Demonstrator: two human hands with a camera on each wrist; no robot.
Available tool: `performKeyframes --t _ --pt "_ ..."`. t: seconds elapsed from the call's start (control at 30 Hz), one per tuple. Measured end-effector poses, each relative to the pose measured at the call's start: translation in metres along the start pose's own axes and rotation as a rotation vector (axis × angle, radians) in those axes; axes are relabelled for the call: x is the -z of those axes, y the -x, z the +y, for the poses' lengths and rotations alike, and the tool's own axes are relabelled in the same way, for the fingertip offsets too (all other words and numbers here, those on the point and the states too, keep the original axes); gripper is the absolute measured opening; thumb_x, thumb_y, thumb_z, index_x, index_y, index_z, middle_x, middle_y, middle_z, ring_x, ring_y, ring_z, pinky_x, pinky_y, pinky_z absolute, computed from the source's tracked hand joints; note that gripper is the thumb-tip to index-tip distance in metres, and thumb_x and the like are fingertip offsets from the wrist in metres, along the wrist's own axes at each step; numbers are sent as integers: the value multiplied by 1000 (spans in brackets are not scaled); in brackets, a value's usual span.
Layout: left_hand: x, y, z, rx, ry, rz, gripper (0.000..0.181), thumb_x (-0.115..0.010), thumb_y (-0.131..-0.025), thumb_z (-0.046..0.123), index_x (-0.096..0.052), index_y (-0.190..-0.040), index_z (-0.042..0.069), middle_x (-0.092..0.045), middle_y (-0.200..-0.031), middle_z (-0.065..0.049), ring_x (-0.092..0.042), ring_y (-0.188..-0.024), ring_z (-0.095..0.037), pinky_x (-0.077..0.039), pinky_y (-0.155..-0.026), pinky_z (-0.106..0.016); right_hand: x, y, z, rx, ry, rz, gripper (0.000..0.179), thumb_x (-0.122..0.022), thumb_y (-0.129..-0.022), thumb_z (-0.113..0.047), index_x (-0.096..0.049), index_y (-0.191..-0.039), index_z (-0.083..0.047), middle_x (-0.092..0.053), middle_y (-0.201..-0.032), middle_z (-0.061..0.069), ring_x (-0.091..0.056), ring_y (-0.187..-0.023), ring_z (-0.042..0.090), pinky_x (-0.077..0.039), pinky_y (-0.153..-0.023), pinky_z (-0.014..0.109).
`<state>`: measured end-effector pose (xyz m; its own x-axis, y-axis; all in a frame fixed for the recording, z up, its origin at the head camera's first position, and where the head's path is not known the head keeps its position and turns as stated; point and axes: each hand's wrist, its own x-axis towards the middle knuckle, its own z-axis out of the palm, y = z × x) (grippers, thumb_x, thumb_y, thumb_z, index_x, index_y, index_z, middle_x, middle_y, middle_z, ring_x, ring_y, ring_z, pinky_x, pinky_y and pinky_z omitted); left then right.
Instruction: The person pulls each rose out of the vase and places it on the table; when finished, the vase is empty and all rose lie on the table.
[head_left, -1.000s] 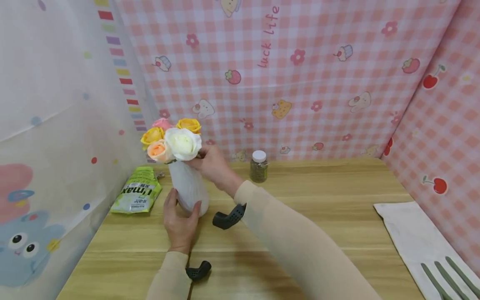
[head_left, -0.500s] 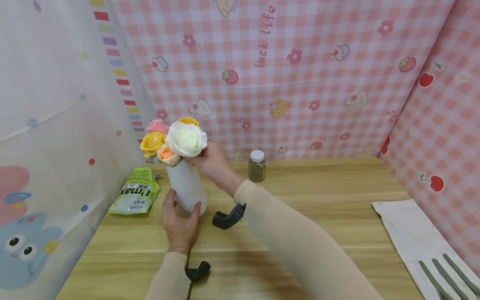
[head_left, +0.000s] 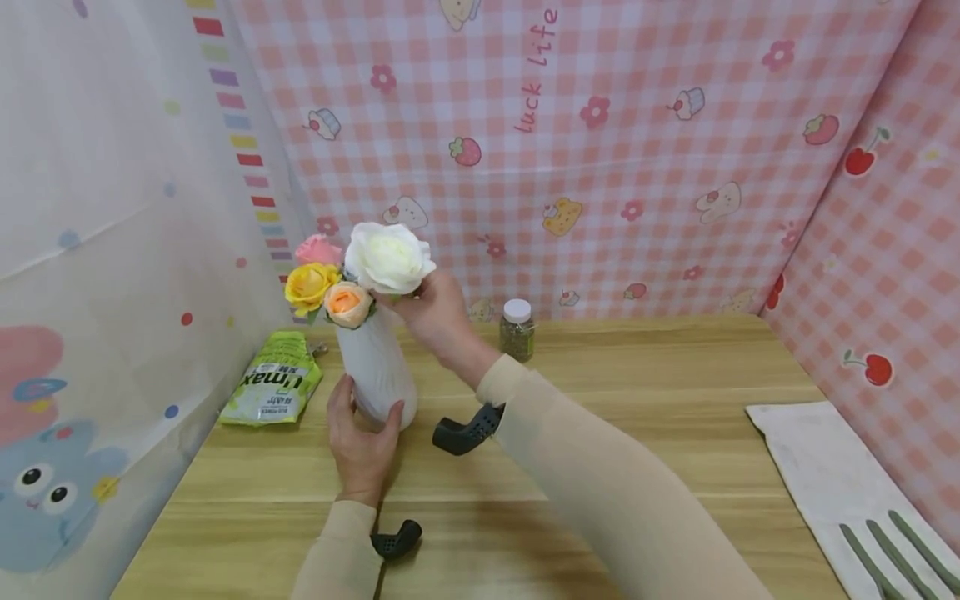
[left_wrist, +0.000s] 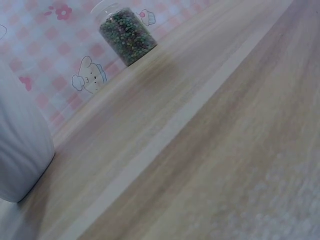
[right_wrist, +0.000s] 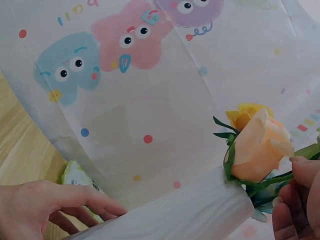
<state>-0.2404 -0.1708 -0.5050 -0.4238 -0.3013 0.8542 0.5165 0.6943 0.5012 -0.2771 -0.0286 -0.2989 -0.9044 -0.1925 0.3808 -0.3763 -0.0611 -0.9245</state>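
Note:
A white ridged vase [head_left: 373, 358] stands on the wooden table, slightly tilted in the head view. My left hand [head_left: 363, 450] grips its lower part, fingers on one side and thumb on the other. At the vase mouth my right hand [head_left: 438, 321] pinches the green stem [right_wrist: 307, 151] just under a big white artificial flower [head_left: 388, 257]. That bloom sits higher than a peach rose [head_left: 348, 304], a yellow rose [head_left: 311, 287] and a pink rose [head_left: 318, 249], which rest in the vase. Another yellow bloom, seen earlier, is hidden behind the white one.
Left of the vase lies a green snack bag [head_left: 273, 379] against the side cloth. A white-lidded jar of small beads [head_left: 517, 332] stands near the back wall. On the right, a white cloth [head_left: 813, 450] shows green fork-like tines [head_left: 873, 554].
My right hand has lifted the white flower up and to the right, away from the peach rose. The rear yellow bloom has dropped out of sight. My left hand stays on the vase.

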Motion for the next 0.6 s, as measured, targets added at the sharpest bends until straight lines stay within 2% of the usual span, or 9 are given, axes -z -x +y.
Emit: performKeyframes --t 0.33,0.6 --pt "-1 1 -3 3 -19 -12 82 -86 -68 17 -46 -138 2 -52 -133 -19 -52 -117 -32 -50 -78 -54 0 -1 -8 88 -122 5 40 -69 -86 -1 -60 -124 -7 -64 -118 6 -61 -107 15 -53 -85 29" --pt "0 1 -4 -5 -9 -8 82 -85 -68 20 -46 -138 2 -52 -132 -18 -52 -116 -32 -50 -78 -54 9 4 -17 94 -159 54 32 -68 -87 -3 -59 -118 -2 -66 -102 14 -68 -80 19 -57 -73 34"
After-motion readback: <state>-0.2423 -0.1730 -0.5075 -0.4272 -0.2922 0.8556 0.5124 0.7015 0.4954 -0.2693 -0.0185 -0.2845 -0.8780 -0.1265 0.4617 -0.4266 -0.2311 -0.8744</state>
